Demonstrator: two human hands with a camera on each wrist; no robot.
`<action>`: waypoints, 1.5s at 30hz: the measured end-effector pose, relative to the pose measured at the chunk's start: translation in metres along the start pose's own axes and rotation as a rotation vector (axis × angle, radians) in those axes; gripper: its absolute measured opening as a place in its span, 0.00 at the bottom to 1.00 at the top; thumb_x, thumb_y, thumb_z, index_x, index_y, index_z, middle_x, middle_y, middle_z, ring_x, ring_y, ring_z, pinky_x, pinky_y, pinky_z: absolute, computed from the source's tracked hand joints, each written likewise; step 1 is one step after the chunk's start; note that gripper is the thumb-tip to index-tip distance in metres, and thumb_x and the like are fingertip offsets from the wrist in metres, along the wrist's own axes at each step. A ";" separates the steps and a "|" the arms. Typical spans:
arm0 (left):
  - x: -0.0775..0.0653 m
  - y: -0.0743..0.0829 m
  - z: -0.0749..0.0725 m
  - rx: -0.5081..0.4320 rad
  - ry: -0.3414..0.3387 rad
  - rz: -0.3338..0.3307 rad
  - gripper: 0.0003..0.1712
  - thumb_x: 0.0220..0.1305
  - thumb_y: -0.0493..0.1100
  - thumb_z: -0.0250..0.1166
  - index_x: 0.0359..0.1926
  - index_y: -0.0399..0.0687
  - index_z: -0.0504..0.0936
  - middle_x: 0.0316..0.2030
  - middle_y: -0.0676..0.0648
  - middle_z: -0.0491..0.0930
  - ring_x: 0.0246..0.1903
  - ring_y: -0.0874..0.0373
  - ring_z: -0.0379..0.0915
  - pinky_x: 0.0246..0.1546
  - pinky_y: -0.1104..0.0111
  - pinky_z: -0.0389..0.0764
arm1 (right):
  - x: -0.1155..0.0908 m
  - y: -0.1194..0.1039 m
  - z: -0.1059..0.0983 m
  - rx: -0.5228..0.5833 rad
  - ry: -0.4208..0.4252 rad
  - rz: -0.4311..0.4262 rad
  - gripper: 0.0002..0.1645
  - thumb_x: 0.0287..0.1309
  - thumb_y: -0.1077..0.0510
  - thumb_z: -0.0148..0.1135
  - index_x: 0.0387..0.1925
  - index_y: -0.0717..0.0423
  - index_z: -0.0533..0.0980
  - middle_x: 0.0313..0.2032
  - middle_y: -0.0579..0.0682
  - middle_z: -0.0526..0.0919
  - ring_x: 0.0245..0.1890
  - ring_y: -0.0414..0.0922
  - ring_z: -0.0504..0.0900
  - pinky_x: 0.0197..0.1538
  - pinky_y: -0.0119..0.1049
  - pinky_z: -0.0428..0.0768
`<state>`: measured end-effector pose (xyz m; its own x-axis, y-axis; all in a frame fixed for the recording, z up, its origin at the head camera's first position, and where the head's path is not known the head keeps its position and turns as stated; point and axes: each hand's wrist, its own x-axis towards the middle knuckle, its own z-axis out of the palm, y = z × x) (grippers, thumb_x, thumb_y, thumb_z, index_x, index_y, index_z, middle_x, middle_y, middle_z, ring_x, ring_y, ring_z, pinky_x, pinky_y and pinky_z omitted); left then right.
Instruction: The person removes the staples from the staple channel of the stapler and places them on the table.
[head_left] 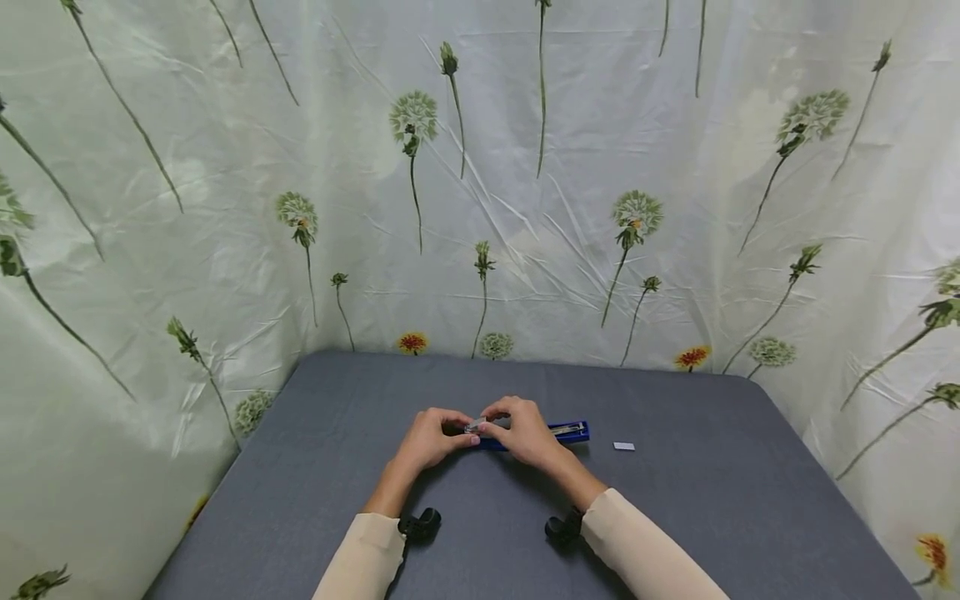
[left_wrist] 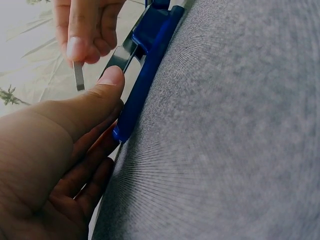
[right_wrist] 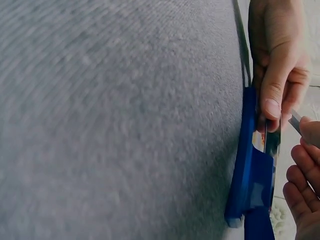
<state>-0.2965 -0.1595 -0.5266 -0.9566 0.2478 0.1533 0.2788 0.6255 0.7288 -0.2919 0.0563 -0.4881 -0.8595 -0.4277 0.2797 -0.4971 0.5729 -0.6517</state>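
Note:
A blue stapler (head_left: pixel 572 432) lies on the grey table with its top swung back, so its metal magazine (left_wrist: pixel 114 56) shows. My left hand (head_left: pixel 426 439) grips the stapler's left end, thumb on the magazine and fingers curled beneath. Between thumb and index finger, my right hand (head_left: pixel 529 435) pinches a short grey strip of staples (left_wrist: pixel 78 76). That strip is tilted and held just above the magazine, close to the left thumb. In the right wrist view, the strip's tip points toward the left fingers, apart from the stapler. The inside of the magazine is mostly hidden.
To the right of the stapler, another small pale strip of staples (head_left: pixel 624 447) lies on the grey table (head_left: pixel 360 392). A white curtain (head_left: pixel 517 217) printed with dandelions hangs behind and along the sides. Both wrists carry black camera mounts (head_left: pixel 422 526).

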 end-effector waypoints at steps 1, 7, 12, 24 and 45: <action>0.000 0.000 0.000 0.000 0.003 -0.007 0.13 0.58 0.55 0.78 0.43 0.62 0.92 0.40 0.57 0.90 0.44 0.58 0.84 0.49 0.55 0.81 | -0.001 0.001 -0.001 -0.003 0.006 -0.001 0.07 0.64 0.55 0.71 0.43 0.49 0.87 0.42 0.47 0.88 0.48 0.47 0.84 0.56 0.52 0.81; -0.002 0.000 0.002 -0.003 0.002 -0.002 0.14 0.59 0.58 0.76 0.45 0.64 0.92 0.42 0.56 0.90 0.46 0.55 0.84 0.51 0.53 0.81 | -0.007 0.005 -0.016 0.001 0.029 0.008 0.07 0.63 0.55 0.72 0.43 0.49 0.87 0.42 0.45 0.88 0.49 0.48 0.84 0.57 0.54 0.81; -0.005 -0.001 0.007 -0.026 0.001 -0.017 0.13 0.59 0.59 0.76 0.44 0.67 0.91 0.41 0.57 0.90 0.44 0.59 0.84 0.49 0.55 0.82 | -0.013 0.008 -0.032 -0.009 0.036 0.012 0.08 0.63 0.55 0.72 0.43 0.48 0.87 0.42 0.46 0.88 0.49 0.49 0.84 0.57 0.56 0.80; -0.003 0.001 0.006 -0.017 0.022 -0.006 0.10 0.58 0.58 0.77 0.41 0.69 0.92 0.38 0.60 0.90 0.40 0.61 0.83 0.47 0.56 0.81 | -0.022 0.019 -0.060 0.015 0.097 0.067 0.08 0.62 0.56 0.73 0.43 0.51 0.87 0.43 0.49 0.88 0.49 0.55 0.86 0.54 0.59 0.80; -0.004 0.004 0.002 -0.012 0.019 -0.026 0.09 0.58 0.56 0.77 0.41 0.71 0.91 0.38 0.61 0.89 0.42 0.62 0.83 0.49 0.56 0.82 | -0.055 0.053 -0.120 -0.049 0.188 0.063 0.09 0.61 0.54 0.74 0.43 0.48 0.87 0.43 0.46 0.88 0.47 0.55 0.86 0.50 0.53 0.81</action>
<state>-0.2915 -0.1564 -0.5255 -0.9649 0.2179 0.1469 0.2533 0.6222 0.7408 -0.2856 0.1941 -0.4536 -0.8937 -0.2547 0.3693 -0.4431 0.6299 -0.6380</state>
